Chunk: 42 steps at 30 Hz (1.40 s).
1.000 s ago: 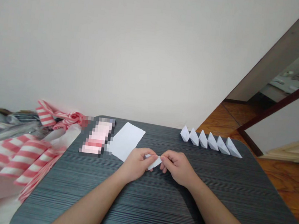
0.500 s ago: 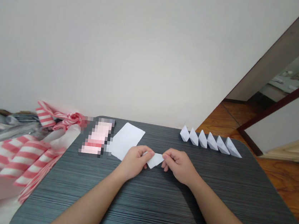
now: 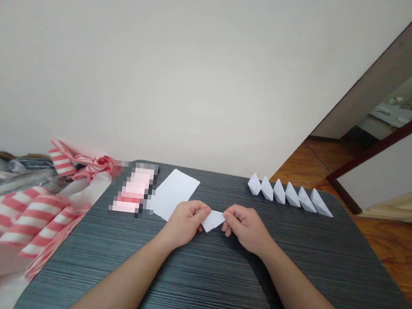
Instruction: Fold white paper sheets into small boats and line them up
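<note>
Between my two hands is a small folded piece of white paper (image 3: 214, 220), its lower edge coming to a point. My left hand (image 3: 186, 223) pinches its left end between thumb and fingers. The right end is pinched the same way by my right hand (image 3: 244, 226). Just behind my left hand lies a flat white paper sheet (image 3: 175, 193), partly covered by that hand. At the back right, several folded white paper pieces (image 3: 279, 191) stand in a slanting row, apart from my hands.
The dark wood-grain table (image 3: 190, 291) has rounded corners and meets a pale wall (image 3: 185, 73). A blurred-out pink item (image 3: 135, 188) lies at its left. Red-and-white striped cloth (image 3: 31, 216) is heaped beside the table. Wooden floor (image 3: 302, 160) shows at right.
Both hands keep their pinch on the folded paper and have barely moved. A little more of the paper shows beside my left thumb.
</note>
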### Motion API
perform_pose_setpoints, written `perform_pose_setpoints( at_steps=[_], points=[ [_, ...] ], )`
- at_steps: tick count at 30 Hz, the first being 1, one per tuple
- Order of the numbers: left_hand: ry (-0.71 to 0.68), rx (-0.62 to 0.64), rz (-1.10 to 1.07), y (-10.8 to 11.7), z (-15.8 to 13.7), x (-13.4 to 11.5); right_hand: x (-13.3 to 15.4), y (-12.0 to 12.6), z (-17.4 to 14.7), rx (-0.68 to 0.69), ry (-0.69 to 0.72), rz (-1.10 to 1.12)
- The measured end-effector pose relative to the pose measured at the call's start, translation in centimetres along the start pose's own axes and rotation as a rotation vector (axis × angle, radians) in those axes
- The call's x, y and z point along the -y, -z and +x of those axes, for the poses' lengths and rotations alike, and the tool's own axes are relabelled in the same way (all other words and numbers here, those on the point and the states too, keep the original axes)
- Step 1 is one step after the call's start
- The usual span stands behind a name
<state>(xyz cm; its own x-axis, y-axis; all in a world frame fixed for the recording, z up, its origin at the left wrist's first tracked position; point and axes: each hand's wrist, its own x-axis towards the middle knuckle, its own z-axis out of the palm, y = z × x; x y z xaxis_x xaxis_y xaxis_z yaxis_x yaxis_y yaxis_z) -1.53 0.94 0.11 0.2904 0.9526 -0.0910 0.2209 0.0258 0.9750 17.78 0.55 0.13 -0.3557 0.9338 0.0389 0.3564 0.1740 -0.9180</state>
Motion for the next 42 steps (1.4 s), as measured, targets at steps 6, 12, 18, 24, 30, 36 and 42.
perform_pose_setpoints(
  at_steps=[6, 12, 18, 24, 30, 36, 42],
  points=[
    [-0.014, 0.023, -0.028, 0.10, 0.09, -0.03, 0.07, 0.11, -0.01, 0.004, -0.013, 0.008],
    [-0.014, 0.059, 0.009, 0.07, 0.12, -0.23, 0.03, -0.06, 0.01, 0.013, -0.003, -0.006],
    [-0.052, 0.008, 0.080, 0.15, 0.17, -0.10, -0.32, -0.08, 0.07, -0.001, -0.004, -0.023],
    [-0.029, 0.004, 0.046, 0.12, 0.34, 0.00, -0.26, 0.22, -0.03, 0.002, 0.000, -0.033],
    [-0.022, 0.027, 0.043, -0.01, 0.17, -0.17, -0.22, 0.12, -0.01, 0.026, 0.005, -0.010],
    [-0.038, 0.001, 0.057, 0.05, 0.20, 0.21, -0.54, 0.04, 0.01, 0.023, -0.012, 0.012],
    [-0.028, 0.005, 0.054, -0.02, 0.15, -0.05, -0.24, 0.15, -0.06, 0.021, -0.012, 0.009]
  ],
)
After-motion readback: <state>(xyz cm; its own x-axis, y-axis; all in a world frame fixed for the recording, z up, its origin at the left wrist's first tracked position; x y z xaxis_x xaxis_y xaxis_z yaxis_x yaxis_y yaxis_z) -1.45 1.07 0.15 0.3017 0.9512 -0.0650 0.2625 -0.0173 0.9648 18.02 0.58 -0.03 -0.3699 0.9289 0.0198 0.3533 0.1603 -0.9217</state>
